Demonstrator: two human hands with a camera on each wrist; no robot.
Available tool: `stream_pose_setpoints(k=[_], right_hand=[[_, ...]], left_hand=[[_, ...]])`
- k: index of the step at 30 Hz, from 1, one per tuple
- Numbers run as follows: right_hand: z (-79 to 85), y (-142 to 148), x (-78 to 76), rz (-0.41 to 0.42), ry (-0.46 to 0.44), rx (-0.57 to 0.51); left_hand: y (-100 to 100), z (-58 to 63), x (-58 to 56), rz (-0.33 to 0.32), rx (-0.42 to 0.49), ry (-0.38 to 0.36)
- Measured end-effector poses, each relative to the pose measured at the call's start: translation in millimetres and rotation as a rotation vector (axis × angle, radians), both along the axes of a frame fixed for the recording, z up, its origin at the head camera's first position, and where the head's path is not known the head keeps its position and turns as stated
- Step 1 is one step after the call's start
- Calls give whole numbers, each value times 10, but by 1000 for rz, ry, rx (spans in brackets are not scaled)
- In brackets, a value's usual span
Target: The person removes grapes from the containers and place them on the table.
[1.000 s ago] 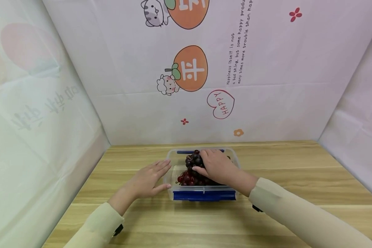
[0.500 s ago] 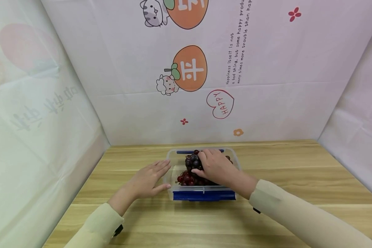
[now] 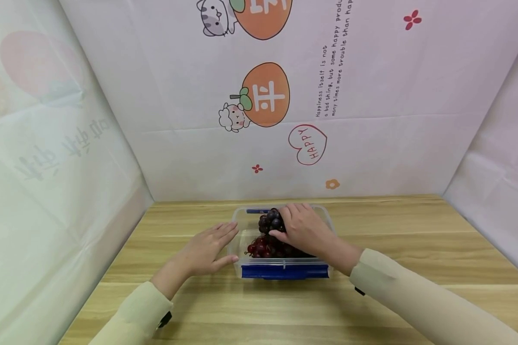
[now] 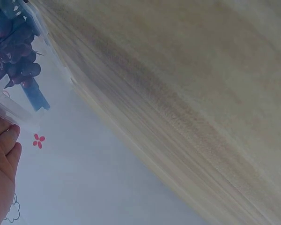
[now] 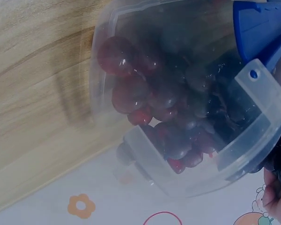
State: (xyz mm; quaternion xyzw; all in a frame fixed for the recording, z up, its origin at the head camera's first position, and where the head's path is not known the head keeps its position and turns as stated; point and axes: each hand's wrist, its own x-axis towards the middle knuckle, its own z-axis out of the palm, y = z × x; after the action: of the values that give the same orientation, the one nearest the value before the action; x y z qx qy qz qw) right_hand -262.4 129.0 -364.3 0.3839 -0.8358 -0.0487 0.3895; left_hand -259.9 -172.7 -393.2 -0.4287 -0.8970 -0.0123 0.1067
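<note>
A clear plastic box (image 3: 239,269) with a blue clip (image 3: 285,271) along its near side stands on the table. In it lies a bunch of red grapes (image 3: 260,247), also seen through the box wall (image 5: 99,101) in the right wrist view. My right hand (image 3: 304,231) reaches over the box and holds a bunch of dark grapes (image 3: 271,221) at its top. The right fingertips are partly hidden behind the hand. My left hand (image 3: 206,250) rests at the box's left side, fingers straight; in the left wrist view this hand (image 4: 2,164) is at the box's edge.
A wooden table (image 3: 190,306) lies under the box. White printed cloth (image 3: 371,158) rises behind the table and along both sides. The box's far blue clip (image 3: 255,211) shows behind the grapes.
The bunch of dark grapes has risen slightly with my right hand. Grapes visible to the right of that hand half a second ago are out of sight now. My left hand has stayed in place.
</note>
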Motion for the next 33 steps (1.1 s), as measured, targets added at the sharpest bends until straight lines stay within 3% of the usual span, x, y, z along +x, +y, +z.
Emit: stream_pose_setpoints(k=[17,22,33], right_hand=[[60,83,-96,58,126,-105],[160,130,-124,78,135,-136],[388,269,-142,22,190,-155]], left_hand=[[9,16,9,9,-1,-12],[10,20,7,11,-9,-9],[11,22,6,5,-7,-10]])
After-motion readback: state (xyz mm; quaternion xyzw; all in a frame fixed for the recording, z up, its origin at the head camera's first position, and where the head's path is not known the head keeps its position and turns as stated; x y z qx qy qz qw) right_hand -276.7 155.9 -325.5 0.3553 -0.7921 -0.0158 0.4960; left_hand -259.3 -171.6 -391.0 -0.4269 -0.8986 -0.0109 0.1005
